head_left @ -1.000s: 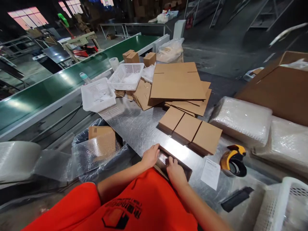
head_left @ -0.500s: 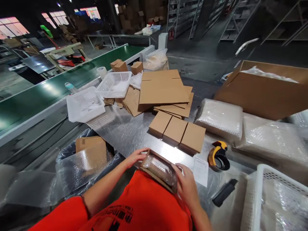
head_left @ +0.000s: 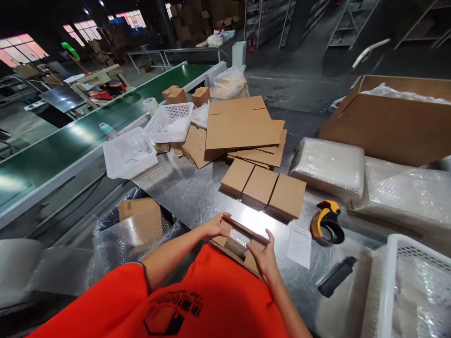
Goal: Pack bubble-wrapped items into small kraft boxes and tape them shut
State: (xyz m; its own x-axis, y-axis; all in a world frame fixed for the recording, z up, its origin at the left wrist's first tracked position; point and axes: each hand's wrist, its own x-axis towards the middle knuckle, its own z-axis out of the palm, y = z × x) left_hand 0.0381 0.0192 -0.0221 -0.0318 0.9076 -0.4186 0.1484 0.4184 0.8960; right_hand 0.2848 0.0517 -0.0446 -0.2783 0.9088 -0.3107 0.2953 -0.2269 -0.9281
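Observation:
A small open cardboard box [head_left: 230,251] is held against the front of the orange shirt at the table's near edge. Clear wrapped contents [head_left: 238,238] show inside, partly under its folded-in end flaps. My left hand [head_left: 215,226] grips the box's left end, thumb over the flap. At the right end my right hand [head_left: 263,253] has its thumb on the flap and its fingers at the far wall. Beyond the box, three stacks of folded cardboard [head_left: 260,187] lie in a row on the metal table [head_left: 183,192].
Right of the box are a paper sheet [head_left: 299,246], a tape dispenser [head_left: 327,223], a black tool [head_left: 337,277] and a white basket [head_left: 384,286]. Bubble-wrapped packs [head_left: 329,164] lie farther back. A lined bin [head_left: 105,239] stands left, below white baskets [head_left: 128,157].
The box's end flaps have folded inward over the wrapped contents. Both hands have shifted onto the flaps, and my right thumb has moved inward. The view has shifted slightly.

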